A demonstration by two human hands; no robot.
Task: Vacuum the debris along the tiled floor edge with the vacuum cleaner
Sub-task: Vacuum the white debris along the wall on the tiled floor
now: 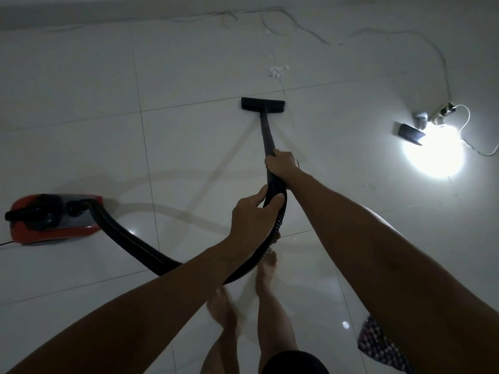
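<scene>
Nearest to us, our two bare feet (243,290) stand on the glossy white tiled floor (81,147), partly blurred and crossed by the hose. A patterned dark cloth (378,344) lies behind our right forearm, its far side hidden by the arm.

Our left hand (251,214) wraps its fingers (275,197) around the black ribbed vacuum hose (135,244), closed on it. Just beyond those fingers, our right hand (282,164) grips the black rigid wand (266,130), knuckles up; its fingertips are hidden under the tube.

Left of both hands sits the one red and grey canister vacuum cleaner (54,220), joined to the hose.

Ahead of the right fingers, the flat black floor nozzle (262,103) rests on the tiles. Just past it lies a small cluster of white debris bits (278,70), too small to count.

Far right of the fingers, one bright lamp (410,133) glares beside a plug strip (442,113), overexposed. Thin white cables (270,25) trail along the far floor edge, dim and hard to trace.
</scene>
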